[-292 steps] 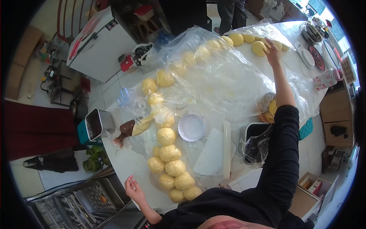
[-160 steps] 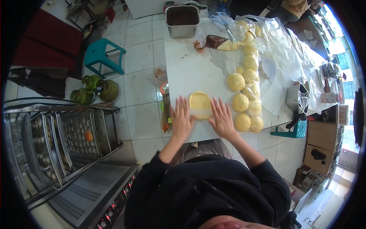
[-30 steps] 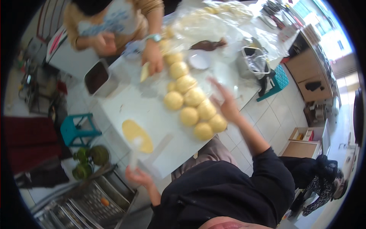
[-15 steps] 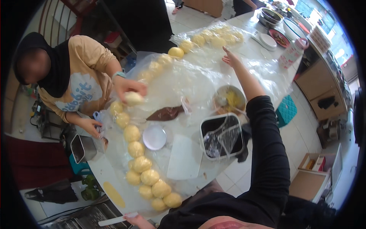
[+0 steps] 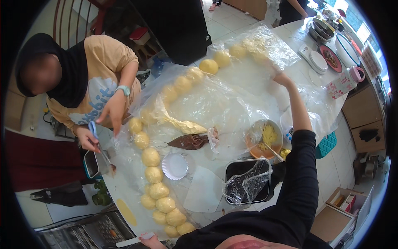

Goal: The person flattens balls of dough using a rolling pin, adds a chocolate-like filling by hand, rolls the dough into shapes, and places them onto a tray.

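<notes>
My right hand (image 5: 281, 76) reaches across the table to the far dough balls (image 5: 238, 51); clear plastic sheet (image 5: 286, 50) covers its fingertips, so their grip is hidden. By the near edge, my left hand (image 5: 150, 240) is closed on a white, flat, blade-like tool (image 5: 129, 242). Beside that hand ends a curved row of round yellow dough balls (image 5: 154, 174), which runs along the table's left side. A brown-filled piping bag (image 5: 190, 142) and a yellow-filled piping bag (image 5: 182, 123) lie mid-table.
A co-worker's hand (image 5: 87, 139) at left holds a blue-handled tool (image 5: 93, 130). Under my right arm stand a bowl of yellow shreds (image 5: 252, 143) and a dark-bottomed tray (image 5: 228, 182). A fluted paper cup (image 5: 175, 166), a scale (image 5: 313, 58) and a pink-lidded bottle (image 5: 345, 83) share the table.
My right hand's fingers, outstretched before, are now at the plastic over the far dough. The co-worker's pale item has left the hand; a yellow piping bag lies mid-table. The view has shifted.
</notes>
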A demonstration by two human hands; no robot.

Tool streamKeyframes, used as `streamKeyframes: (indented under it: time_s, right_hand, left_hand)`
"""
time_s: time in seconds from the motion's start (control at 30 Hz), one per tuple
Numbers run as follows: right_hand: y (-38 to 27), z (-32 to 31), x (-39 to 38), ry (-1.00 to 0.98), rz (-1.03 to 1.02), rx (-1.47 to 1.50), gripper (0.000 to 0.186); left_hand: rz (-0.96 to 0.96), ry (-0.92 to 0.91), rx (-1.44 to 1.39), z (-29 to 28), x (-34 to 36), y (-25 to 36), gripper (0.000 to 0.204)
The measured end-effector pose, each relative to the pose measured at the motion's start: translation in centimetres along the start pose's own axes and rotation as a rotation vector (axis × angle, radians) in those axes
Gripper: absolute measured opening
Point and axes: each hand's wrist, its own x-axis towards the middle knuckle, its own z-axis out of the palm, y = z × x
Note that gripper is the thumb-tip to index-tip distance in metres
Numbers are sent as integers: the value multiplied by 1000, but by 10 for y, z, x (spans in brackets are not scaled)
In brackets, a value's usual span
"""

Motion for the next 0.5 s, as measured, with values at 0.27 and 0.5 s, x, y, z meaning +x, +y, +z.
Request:
streamKeyframes:
  time_s: [0.27, 0.5]
  right_hand:
    - [-23, 72, 74, 459, 194, -624, 46]
    - [-50, 37, 9, 650, 528, 179, 44]
  left_hand:
    - [89, 59, -188, -8, -8, 21, 35]
    - [155, 151, -256, -24, 11, 35, 40]
